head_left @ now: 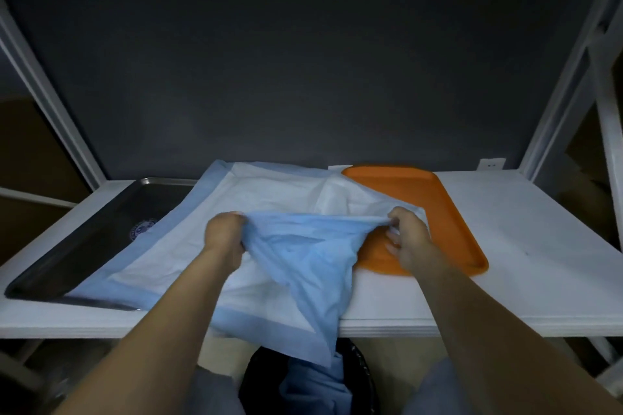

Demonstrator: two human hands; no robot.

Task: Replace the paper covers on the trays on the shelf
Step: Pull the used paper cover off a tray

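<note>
**Blue-bordered paper cover (269, 199) held by both hands at shelf front**

Paper cover: white centre, pale blue border. It lies spread on the white shelf (539, 263), between the two trays and overlapping both. Its left edge drapes over the right side of the dark metal tray (84, 246). Its far right corner lies on the orange tray (435, 209). The near right portion is folded back, blue underside up, bunched and creased. One corner hangs below the shelf's front edge.

Left hand (224, 234): fingers curled, clamped on the bunched blue fold, near the middle of the sheet.

Right hand (409, 239): thumb and fingertips pinch the other end of the same fold, above the near left part of the orange tray. The edge runs taut between the two hands.

Metal tray: left end of shelf, mostly uncovered, a round printed mark visible on its base.

Orange tray: right of centre, its right half bare.

Below the shelf: a dark round bin (362, 371) holding crumpled blue paper (313, 387).

Back wall dark grey; a white wall socket (491, 164) shows just behind the shelf at right.
</note>
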